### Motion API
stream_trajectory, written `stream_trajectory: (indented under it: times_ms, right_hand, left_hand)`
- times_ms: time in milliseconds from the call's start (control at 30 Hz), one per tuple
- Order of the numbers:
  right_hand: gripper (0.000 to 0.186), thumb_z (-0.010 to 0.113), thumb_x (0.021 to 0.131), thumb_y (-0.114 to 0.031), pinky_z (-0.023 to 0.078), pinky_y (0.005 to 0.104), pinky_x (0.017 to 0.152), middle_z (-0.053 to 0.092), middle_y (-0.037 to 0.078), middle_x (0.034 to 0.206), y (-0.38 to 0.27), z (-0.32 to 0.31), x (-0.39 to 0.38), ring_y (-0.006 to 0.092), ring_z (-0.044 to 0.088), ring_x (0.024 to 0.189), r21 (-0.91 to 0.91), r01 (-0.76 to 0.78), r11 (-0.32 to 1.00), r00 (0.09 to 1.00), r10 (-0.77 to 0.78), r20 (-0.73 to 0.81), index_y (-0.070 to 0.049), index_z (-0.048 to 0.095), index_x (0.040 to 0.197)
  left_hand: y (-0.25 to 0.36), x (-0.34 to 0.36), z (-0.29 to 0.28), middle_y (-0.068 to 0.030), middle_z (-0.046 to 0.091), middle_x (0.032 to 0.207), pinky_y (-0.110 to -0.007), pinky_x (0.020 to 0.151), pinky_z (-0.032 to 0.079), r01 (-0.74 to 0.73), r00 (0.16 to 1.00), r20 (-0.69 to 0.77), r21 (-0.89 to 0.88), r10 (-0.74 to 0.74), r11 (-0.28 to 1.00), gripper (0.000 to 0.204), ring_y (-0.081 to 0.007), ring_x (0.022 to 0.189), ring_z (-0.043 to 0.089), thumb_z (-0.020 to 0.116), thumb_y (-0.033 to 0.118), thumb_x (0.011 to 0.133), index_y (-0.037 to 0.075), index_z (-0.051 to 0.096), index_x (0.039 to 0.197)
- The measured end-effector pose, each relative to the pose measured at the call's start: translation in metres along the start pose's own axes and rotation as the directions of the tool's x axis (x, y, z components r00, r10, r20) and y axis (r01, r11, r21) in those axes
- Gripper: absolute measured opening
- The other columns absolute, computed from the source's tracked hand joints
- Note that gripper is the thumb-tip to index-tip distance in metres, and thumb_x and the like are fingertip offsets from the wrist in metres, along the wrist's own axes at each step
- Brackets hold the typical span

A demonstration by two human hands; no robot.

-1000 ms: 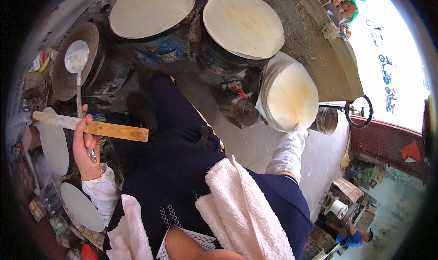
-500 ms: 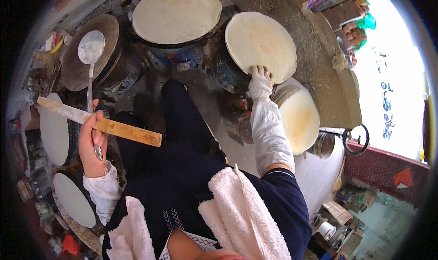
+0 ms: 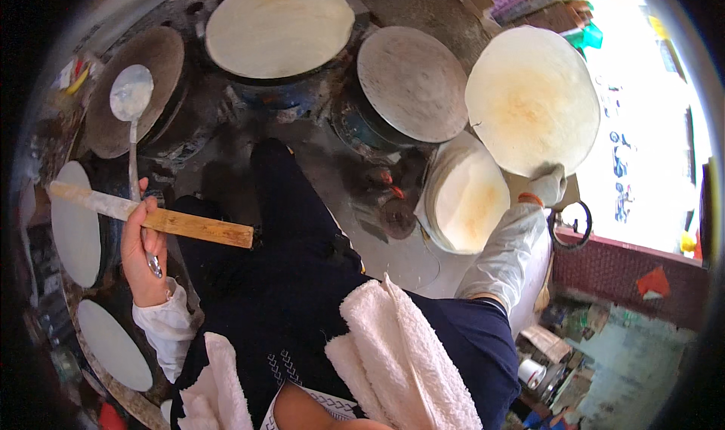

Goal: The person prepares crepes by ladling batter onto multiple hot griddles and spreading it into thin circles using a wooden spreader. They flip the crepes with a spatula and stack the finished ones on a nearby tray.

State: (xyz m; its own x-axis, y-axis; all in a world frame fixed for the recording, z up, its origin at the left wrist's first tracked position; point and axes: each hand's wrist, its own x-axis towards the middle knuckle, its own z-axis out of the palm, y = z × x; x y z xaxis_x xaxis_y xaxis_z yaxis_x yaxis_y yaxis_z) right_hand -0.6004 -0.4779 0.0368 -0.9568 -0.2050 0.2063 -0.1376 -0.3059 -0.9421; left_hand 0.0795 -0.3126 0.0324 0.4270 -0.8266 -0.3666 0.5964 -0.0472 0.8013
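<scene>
My gloved right hand (image 3: 550, 185) grips the near edge of a thin round pancake (image 3: 532, 101), which hangs in the air at the right, pale with a browned middle. Just left of that hand lies a stack of similar pancakes (image 3: 470, 203). A round griddle (image 3: 411, 84), bare on top, stands to the left of the lifted pancake. At the left, my bare left hand (image 3: 142, 256) is closed around two tools: a metal ladle (image 3: 131, 92) with white batter in its bowl, and a flat wooden scraper (image 3: 198, 226) crossing the ladle's handle.
Another pancake (image 3: 279, 28) covers the far middle griddle. A dark bare griddle (image 3: 165, 56) stands under the ladle's bowl. Two pale rounds (image 3: 77, 241) lie along the left side. A black ring-shaped handle (image 3: 574, 226) and a low dark-red wall (image 3: 604, 260) are at the right.
My right hand has lifted the pancake off the right griddle and carried it rightward, leaving that griddle bare. The left hand keeps its hold on the ladle and scraper.
</scene>
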Motion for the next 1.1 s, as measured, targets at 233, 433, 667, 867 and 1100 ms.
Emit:
stream_trajectory:
  times_ms: [233, 433, 667, 867, 1100]
  right_hand:
    - [0.036, 0.060, 0.094, -0.019, 0.052, 0.0383, 0.092, 0.062, 0.015, 0.126, 0.125, -0.284, 0.058, 0.0289, 0.061, 0.108, -0.800, 0.102, 0.592, 0.979, 0.083, 0.187, 0.001, 0.059, 0.123]
    - [0.042, 0.063, 0.093, -0.027, 0.053, 0.0512, 0.091, 0.060, 0.012, 0.134, 0.241, -0.351, -0.032, 0.0340, 0.058, 0.116, 0.177, -0.656, 0.734, 0.676, 0.675, -0.296, -0.008, 0.058, 0.130]
    - [0.025, 0.065, 0.095, -0.033, 0.038, 0.0375, 0.043, 0.061, 0.007, 0.071, 0.251, -0.357, -0.042, 0.0203, 0.052, 0.050, -0.384, -0.730, 0.565, 0.681, 0.642, -0.352, -0.009, 0.059, 0.092]
    - [0.037, 0.063, 0.093, -0.045, 0.039, 0.0384, 0.044, 0.055, 0.005, 0.061, 0.217, -0.330, -0.094, 0.0191, 0.048, 0.047, -0.403, -0.797, 0.449, 0.603, 0.604, -0.520, -0.011, 0.059, 0.078]
    - [0.021, 0.065, 0.089, -0.021, 0.049, 0.0302, 0.062, 0.068, 0.004, 0.082, 0.200, -0.177, -0.285, 0.0148, 0.062, 0.069, -0.758, -0.478, 0.444, 0.346, 0.888, 0.302, -0.002, 0.072, 0.094]
  left_hand:
    - [0.006, 0.008, -0.015, -0.0070, 0.067, 0.107, -0.023, 0.081, 0.043, 0.111, 0.968, 0.222, 0.024, -0.114, 0.994, 0.045, -0.0080, 0.085, 0.056, 0.055, 0.013, 0.101, 0.001, 0.046, 0.144]
    - [0.004, -0.010, 0.027, -0.0090, 0.073, 0.102, -0.013, 0.049, 0.036, 0.019, 1.000, 0.008, 0.118, -0.020, 0.993, 0.045, 0.0014, 0.048, 0.043, 0.053, 0.018, 0.104, 0.000, 0.046, 0.144]
    - [0.002, -0.012, 0.016, -0.0091, 0.073, 0.109, -0.014, 0.048, 0.038, -0.005, 0.985, 0.175, 0.113, -0.015, 0.994, 0.048, 0.0021, 0.049, 0.041, 0.054, 0.018, 0.103, -0.003, 0.044, 0.145]
    - [-0.002, -0.012, 0.019, -0.0058, 0.068, 0.103, -0.014, 0.055, 0.042, -0.050, 0.996, 0.079, 0.162, 0.037, 0.985, 0.047, 0.0015, 0.051, 0.042, 0.055, 0.015, 0.102, -0.005, 0.045, 0.143]
    - [0.003, -0.004, -0.010, -0.0093, 0.069, 0.099, -0.017, 0.045, 0.038, 0.051, 0.997, 0.061, -0.117, -0.044, 0.992, 0.040, -0.0027, 0.048, 0.046, 0.055, 0.007, 0.099, -0.004, 0.051, 0.136]
